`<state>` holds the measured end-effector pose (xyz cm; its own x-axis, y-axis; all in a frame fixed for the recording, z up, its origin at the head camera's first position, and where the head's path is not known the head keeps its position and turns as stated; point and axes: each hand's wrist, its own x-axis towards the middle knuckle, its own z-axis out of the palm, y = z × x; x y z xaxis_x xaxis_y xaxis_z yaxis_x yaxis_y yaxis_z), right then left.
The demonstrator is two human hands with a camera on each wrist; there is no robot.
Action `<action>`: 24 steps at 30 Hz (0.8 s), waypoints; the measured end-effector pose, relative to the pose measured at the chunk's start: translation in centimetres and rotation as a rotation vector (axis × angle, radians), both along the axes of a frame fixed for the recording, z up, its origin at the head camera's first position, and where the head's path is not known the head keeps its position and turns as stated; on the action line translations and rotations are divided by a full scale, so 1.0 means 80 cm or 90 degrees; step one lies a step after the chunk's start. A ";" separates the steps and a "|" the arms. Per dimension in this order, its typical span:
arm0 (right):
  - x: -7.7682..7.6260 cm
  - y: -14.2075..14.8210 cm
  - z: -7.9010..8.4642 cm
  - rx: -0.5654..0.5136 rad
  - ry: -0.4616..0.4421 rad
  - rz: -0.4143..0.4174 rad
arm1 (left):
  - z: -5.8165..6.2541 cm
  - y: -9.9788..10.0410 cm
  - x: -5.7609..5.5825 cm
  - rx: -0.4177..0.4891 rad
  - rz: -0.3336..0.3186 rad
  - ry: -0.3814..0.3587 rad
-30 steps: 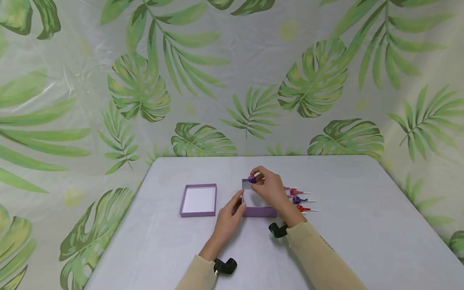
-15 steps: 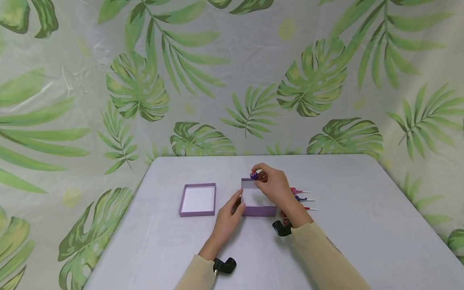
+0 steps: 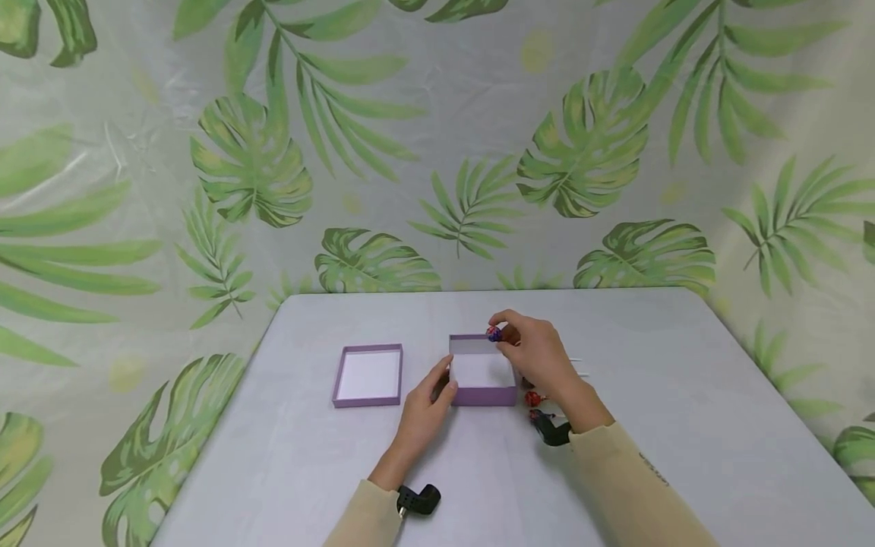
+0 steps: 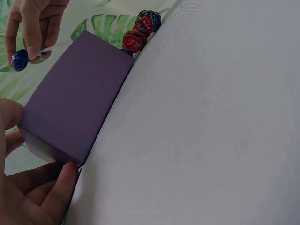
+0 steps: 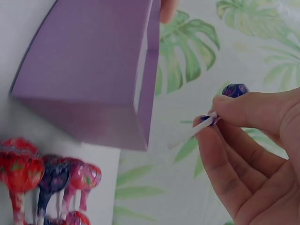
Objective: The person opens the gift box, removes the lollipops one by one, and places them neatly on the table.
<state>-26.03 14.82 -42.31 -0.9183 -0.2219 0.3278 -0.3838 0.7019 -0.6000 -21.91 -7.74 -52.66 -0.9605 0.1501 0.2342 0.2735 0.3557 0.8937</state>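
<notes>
An open purple box (image 3: 484, 396) with a white inside stands on the white table. My left hand (image 3: 424, 410) rests against its left side, fingertips at the near left corner; in the left wrist view the fingers (image 4: 58, 190) touch the box's lower edge. Over the box's far right part, my right hand (image 3: 536, 349) pinches a lollipop (image 3: 494, 333) in a dark blue and purple wrapper. Its white stick (image 5: 194, 131) shows between thumb and fingers in the right wrist view. The lollipop hangs above the box, apart from it.
Several wrapped lollipops, among them a red one (image 3: 533, 399), lie right of the box, partly hidden by my right arm. A shallow purple lid (image 3: 368, 403) lies inside up at the left. A leaf-patterned sheet (image 3: 369, 152) hangs behind the table.
My right hand, with the lollipop in it, has moved right across the box. My left hand keeps its place on the box. The head view has shifted slightly.
</notes>
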 end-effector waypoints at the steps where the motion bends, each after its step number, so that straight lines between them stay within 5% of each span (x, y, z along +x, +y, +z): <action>1: 0.001 0.002 0.001 0.003 0.000 0.000 | 0.000 0.000 0.000 0.000 0.000 0.001; 24: 0.028 0.050 0.007 0.032 0.002 -0.033 | 0.001 -0.002 0.002 0.008 -0.014 0.007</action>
